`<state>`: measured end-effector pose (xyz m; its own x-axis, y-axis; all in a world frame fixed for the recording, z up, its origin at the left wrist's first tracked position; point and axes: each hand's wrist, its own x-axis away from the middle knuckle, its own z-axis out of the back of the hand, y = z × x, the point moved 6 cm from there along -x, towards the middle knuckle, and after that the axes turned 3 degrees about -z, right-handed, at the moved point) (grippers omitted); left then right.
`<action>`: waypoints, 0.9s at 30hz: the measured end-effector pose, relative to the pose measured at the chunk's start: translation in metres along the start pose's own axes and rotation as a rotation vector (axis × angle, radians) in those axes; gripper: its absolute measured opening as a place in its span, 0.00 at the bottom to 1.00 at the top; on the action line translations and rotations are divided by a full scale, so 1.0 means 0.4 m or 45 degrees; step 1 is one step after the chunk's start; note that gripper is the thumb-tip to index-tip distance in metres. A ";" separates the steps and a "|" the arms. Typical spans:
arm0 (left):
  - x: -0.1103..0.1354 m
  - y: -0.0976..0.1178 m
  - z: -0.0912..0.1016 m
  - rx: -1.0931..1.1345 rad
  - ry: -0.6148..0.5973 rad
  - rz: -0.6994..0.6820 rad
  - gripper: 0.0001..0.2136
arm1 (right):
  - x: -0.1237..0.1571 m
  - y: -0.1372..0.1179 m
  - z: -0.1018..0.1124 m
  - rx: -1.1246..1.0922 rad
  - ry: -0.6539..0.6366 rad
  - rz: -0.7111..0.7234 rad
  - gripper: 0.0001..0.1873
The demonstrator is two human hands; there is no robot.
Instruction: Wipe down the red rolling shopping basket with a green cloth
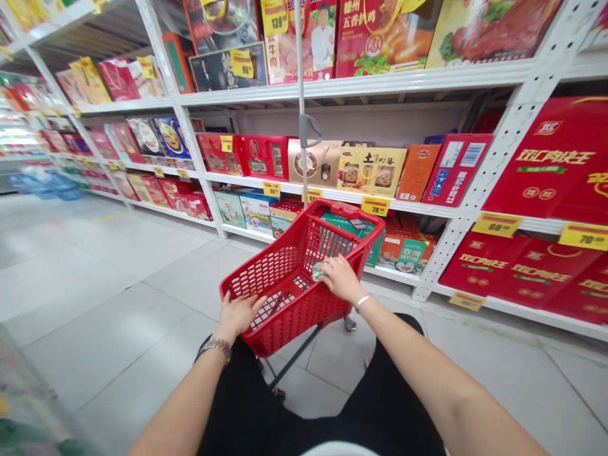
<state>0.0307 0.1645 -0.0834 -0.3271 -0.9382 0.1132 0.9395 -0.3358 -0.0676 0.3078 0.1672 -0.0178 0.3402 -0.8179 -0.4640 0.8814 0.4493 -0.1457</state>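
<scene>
- Gray tile floor [109,285] fills the lower left.
- White shelves [361,79] with red gift boxes [536,164] fill the top and right.
- Red mesh basket [285,297] on wheels stands mid-frame, its long side pointing up and right.
- Left hand [239,315] lies flat on the near rim, fingers [254,306] loose.
- Right hand [339,278] curves over the basket's side, touching a small round green thing [316,271]; its grip is hard to tell. Two hands on the basket keep it steady.

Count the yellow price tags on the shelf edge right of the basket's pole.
4: one tag beside the pole, one above the red basket, two further right; others may run past the frame's edge.
</scene>
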 end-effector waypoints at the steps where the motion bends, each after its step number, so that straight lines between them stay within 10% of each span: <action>1: -0.002 -0.009 -0.003 0.012 0.005 -0.006 0.22 | -0.007 0.041 0.022 0.051 0.003 -0.035 0.08; 7: -0.018 -0.062 -0.023 0.067 0.021 0.044 0.22 | -0.046 0.220 0.128 0.256 0.040 -0.206 0.11; 12: -0.023 -0.083 -0.031 0.090 0.034 0.106 0.27 | -0.045 0.247 0.142 0.270 0.175 -0.249 0.12; 27: 0.014 -0.045 0.001 -0.040 -0.156 0.193 0.31 | 0.047 -0.171 -0.078 -0.087 0.208 -0.134 0.08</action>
<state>0.0122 0.1654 -0.0811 -0.1656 -0.9615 0.2194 0.9729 -0.1957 -0.1234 0.2436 0.1323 -0.0437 0.1851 -0.7949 -0.5778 0.8830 0.3926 -0.2571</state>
